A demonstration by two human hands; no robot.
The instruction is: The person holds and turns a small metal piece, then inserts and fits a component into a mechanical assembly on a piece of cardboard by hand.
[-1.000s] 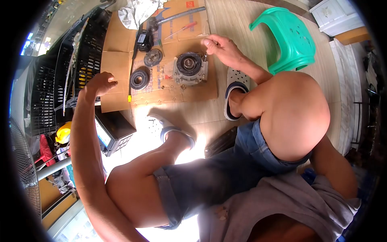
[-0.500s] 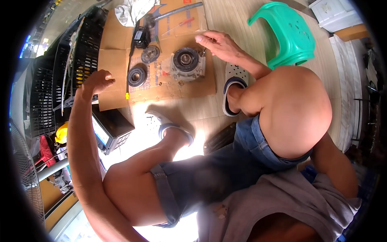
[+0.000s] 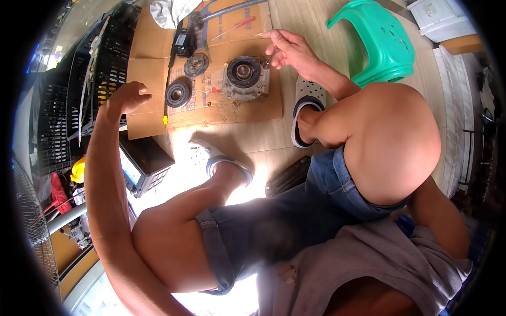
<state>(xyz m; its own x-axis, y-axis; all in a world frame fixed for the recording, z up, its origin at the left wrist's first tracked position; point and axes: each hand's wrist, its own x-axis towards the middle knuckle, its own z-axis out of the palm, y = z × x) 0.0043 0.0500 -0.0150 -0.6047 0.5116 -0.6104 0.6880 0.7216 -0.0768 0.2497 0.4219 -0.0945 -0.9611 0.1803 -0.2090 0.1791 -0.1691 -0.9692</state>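
Note:
My right hand (image 3: 296,55) is beside the right edge of a metal housing (image 3: 247,94) with a black ring and round hub. Its thumb and index finger stretch out, while its lower fingers curl round a thin dark metal piece (image 3: 272,57) that slants towards the housing's corner; its kind is too small to tell. My left hand (image 3: 128,98) hovers by the cardboard's left side, fingers loosely bent, thumb apart, nothing visible in it. Left of the housing lie a black pulley-like ring (image 3: 178,94) and a round metal disc (image 3: 196,65).
A cardboard sheet (image 3: 147,118) carries a red-handled screwdriver (image 3: 240,25), a black device (image 3: 184,45), a white cloth (image 3: 171,11) and a grey bar (image 3: 232,9). Black crates (image 3: 55,124) stand left, a green stool (image 3: 387,42) right. A black box (image 3: 150,160) sits near my left foot.
My right hand has lifted slightly, turned and shifted right, showing more of the thin metal piece. My left hand has barely moved. The whole view has shifted a little.

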